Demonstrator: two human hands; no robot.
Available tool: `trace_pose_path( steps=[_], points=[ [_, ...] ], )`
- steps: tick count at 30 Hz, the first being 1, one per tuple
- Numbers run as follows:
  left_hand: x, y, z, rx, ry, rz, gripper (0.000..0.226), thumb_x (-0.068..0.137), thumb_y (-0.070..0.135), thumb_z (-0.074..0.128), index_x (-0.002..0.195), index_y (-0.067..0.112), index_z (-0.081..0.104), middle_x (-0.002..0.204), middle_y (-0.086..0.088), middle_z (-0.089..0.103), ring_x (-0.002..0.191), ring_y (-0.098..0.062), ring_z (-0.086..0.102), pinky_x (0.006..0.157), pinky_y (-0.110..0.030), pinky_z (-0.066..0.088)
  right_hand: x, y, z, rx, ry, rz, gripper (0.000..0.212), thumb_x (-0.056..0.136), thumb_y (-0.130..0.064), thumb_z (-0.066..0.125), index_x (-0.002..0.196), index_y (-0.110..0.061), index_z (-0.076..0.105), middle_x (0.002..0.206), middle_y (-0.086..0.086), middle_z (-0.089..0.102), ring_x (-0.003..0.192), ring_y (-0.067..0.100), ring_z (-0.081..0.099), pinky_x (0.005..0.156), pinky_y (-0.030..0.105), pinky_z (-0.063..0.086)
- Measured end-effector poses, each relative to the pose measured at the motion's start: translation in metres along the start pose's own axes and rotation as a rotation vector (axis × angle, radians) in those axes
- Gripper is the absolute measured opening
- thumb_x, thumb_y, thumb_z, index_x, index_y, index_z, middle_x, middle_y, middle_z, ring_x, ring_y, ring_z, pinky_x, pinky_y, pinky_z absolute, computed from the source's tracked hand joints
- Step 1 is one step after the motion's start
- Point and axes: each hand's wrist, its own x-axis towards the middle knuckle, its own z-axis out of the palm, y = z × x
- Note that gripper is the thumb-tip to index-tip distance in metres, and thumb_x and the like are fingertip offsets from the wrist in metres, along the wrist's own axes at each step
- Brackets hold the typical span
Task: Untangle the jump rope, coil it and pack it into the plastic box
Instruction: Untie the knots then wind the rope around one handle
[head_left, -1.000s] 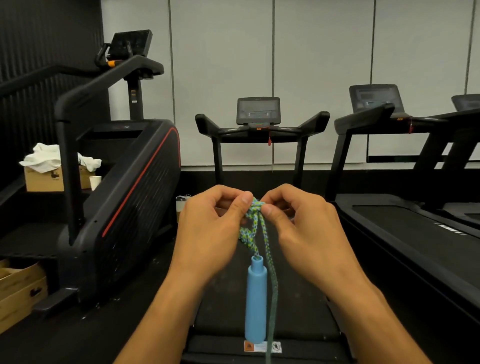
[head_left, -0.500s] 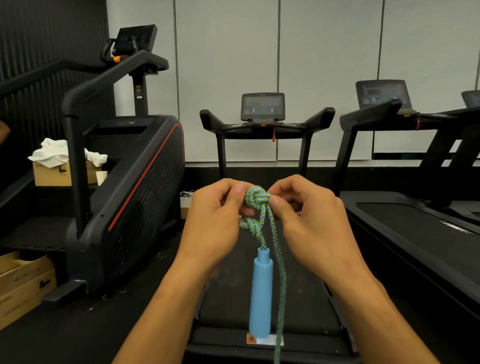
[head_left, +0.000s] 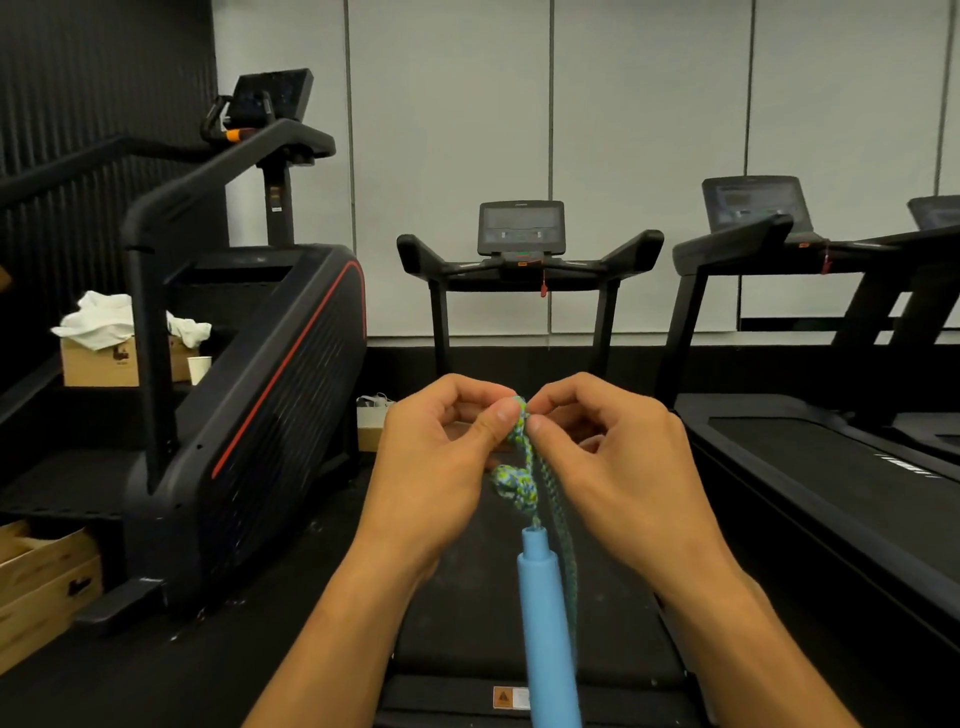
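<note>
A green-and-blue braided jump rope hangs between my hands at mid-frame, with a knot in it just below my fingers. My left hand pinches the rope's top with thumb and forefinger. My right hand pinches the same spot from the right side. A light blue handle dangles straight down from the knot, and a second strand of rope runs down beside it. No plastic box is in view.
A black treadmill stands straight ahead, its belt under my hands. A stair-climber machine is on the left, another treadmill on the right. Cardboard boxes with white cloth sit at far left, wooden crates below.
The knot has loosened and dropped lower on the rope, while both hands stay pinched at the top. The handle hangs lower in the frame.
</note>
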Motion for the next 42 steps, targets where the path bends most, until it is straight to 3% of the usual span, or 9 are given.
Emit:
trace_pose_path(
  steps=[6, 10, 19, 23, 29, 34, 39, 42],
  points=[
    [0.0, 0.0, -0.004, 0.014, 0.006, 0.022, 0.008, 0.089, 0.012, 0.069, 0.091, 0.015, 0.076, 0.073, 0.003, 0.073, 0.061, 0.0, 0.061, 0.057, -0.016, 0.049, 0.001, 0.003, 0.001, 0.122, -0.04, 0.096, 0.012, 0.082, -0.017, 0.075, 0.085, -0.028, 0.071, 0.077, -0.01, 0.071, 0.075, 0.006, 0.067, 0.065, 0.02, 0.054],
    [0.001, -0.001, -0.002, -0.014, 0.016, 0.007, 0.012, 0.092, 0.012, 0.065, 0.093, 0.014, 0.076, 0.08, -0.005, 0.075, 0.066, -0.009, 0.064, 0.058, -0.019, 0.05, 0.001, 0.0, 0.002, 0.158, -0.024, 0.098, 0.013, 0.08, -0.017, 0.078, 0.083, -0.028, 0.071, 0.08, -0.011, 0.073, 0.077, 0.005, 0.069, 0.069, 0.025, 0.058],
    [0.001, -0.002, 0.0, 0.019, -0.012, -0.04, 0.023, 0.098, 0.008, 0.057, 0.092, 0.019, 0.076, 0.08, -0.001, 0.074, 0.07, -0.009, 0.067, 0.064, -0.025, 0.053, -0.001, -0.001, -0.001, 0.078, -0.006, 0.055, 0.014, 0.082, -0.015, 0.075, 0.083, -0.029, 0.073, 0.074, -0.011, 0.072, 0.073, 0.001, 0.067, 0.063, 0.009, 0.048],
    [-0.001, 0.0, 0.003, 0.038, -0.024, -0.044, 0.021, 0.097, 0.01, 0.059, 0.094, 0.023, 0.076, 0.087, -0.003, 0.076, 0.079, -0.017, 0.071, 0.071, -0.034, 0.058, -0.001, -0.001, -0.001, 0.028, 0.013, 0.048, 0.011, 0.084, -0.019, 0.073, 0.086, -0.029, 0.071, 0.078, -0.011, 0.07, 0.076, 0.001, 0.066, 0.066, 0.012, 0.051],
    [-0.004, 0.003, 0.003, 0.072, -0.074, -0.007, 0.019, 0.089, 0.01, 0.068, 0.102, 0.024, 0.073, 0.093, -0.001, 0.077, 0.088, -0.015, 0.074, 0.073, -0.025, 0.057, -0.001, -0.004, 0.002, 0.031, 0.049, 0.055, 0.011, 0.087, -0.017, 0.07, 0.093, -0.026, 0.071, 0.085, -0.012, 0.068, 0.08, 0.003, 0.065, 0.07, 0.021, 0.055],
    [-0.003, 0.003, 0.003, 0.071, -0.086, 0.019, 0.019, 0.09, 0.006, 0.066, 0.103, 0.019, 0.072, 0.094, -0.005, 0.077, 0.089, -0.015, 0.075, 0.072, -0.021, 0.057, -0.003, -0.009, 0.005, -0.013, 0.077, 0.059, 0.016, 0.088, -0.016, 0.067, 0.1, -0.025, 0.072, 0.092, -0.012, 0.067, 0.083, -0.001, 0.061, 0.072, 0.008, 0.049],
    [-0.005, 0.006, 0.001, 0.073, -0.048, 0.039, 0.022, 0.087, 0.003, 0.069, 0.1, 0.02, 0.073, 0.089, -0.004, 0.077, 0.083, -0.015, 0.074, 0.071, -0.02, 0.057, -0.004, -0.013, 0.004, -0.17, 0.061, -0.018, 0.014, 0.091, -0.021, 0.065, 0.103, -0.024, 0.072, 0.095, -0.01, 0.067, 0.079, -0.001, 0.058, 0.07, 0.003, 0.044],
    [-0.005, 0.005, 0.001, 0.107, -0.035, 0.03, 0.021, 0.088, 0.007, 0.07, 0.1, 0.023, 0.074, 0.085, 0.0, 0.077, 0.078, -0.008, 0.072, 0.068, -0.019, 0.054, -0.004, -0.012, 0.004, -0.186, 0.048, -0.032, 0.013, 0.091, -0.02, 0.065, 0.102, -0.023, 0.071, 0.095, -0.01, 0.066, 0.08, -0.001, 0.058, 0.074, 0.006, 0.046]
  ],
)
